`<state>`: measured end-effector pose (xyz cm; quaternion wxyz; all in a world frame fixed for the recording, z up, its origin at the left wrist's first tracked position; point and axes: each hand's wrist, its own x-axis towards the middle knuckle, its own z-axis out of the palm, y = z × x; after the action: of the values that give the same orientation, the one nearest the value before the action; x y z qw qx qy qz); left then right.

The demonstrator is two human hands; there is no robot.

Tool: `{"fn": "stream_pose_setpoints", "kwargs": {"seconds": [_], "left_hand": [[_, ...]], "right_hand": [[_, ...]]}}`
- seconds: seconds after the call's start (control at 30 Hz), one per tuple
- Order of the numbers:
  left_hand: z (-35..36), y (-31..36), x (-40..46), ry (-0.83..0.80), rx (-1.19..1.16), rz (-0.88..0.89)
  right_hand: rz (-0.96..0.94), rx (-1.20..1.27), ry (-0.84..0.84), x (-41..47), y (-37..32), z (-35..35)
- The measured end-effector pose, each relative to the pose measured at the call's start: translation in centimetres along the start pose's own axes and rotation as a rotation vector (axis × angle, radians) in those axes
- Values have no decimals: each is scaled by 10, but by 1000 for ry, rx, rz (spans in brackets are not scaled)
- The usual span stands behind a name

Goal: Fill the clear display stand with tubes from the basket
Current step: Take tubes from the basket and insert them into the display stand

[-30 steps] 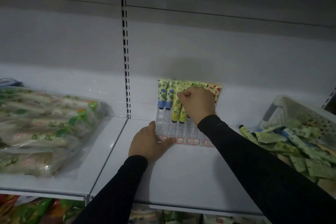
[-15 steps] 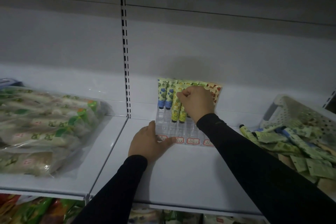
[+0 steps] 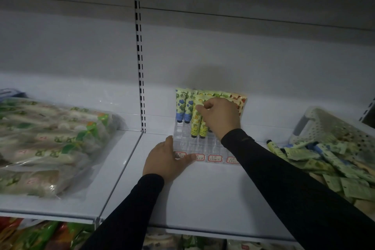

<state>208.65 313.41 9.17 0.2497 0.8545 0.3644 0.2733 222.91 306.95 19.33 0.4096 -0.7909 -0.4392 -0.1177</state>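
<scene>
Right hand (image 3: 220,116) covering the middle tubes (image 3: 197,122) in the clear display stand (image 3: 199,144); what its curled fingers pinch not discernible; print on red-bordered labels (image 3: 214,158) too small to read; basket (image 3: 332,128) cut off at right edge.

Clear glossy plastic stand (image 3: 199,144); perforated plastic basket (image 3: 324,126).

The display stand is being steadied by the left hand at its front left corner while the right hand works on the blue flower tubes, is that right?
Not quite. The head view shows the right hand at the yellow tubes, not the blue flower tubes to their left. The left hand does rest at the display stand's front left corner.
</scene>
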Motion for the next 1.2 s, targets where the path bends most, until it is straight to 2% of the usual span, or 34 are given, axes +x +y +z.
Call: {"fn": "stream_pose_setpoints", "kwargs": {"seconds": [0.33,0.47,0.63,0.8,1.0,1.2], "left_hand": [[1,0,-1,-3,14,-20],[-1,3,-2,-6,21,-34],[-2,7,-3,-21,19,-37],[-4,11,-4,-22,26,-43],[-3,10,-4,-34,41,-63],[-2,10,-3,-29,30,-66]], "right_hand": [[-36,138,125,-13,9,-38],[-22,48,164,-26,42,-64],[7,-284,-22,-34,105,-95],[192,-524,-279,-39,157,-111],[272,-695,-442,-33,167,-106],[271,-845,-491,-27,162,-95]]}}
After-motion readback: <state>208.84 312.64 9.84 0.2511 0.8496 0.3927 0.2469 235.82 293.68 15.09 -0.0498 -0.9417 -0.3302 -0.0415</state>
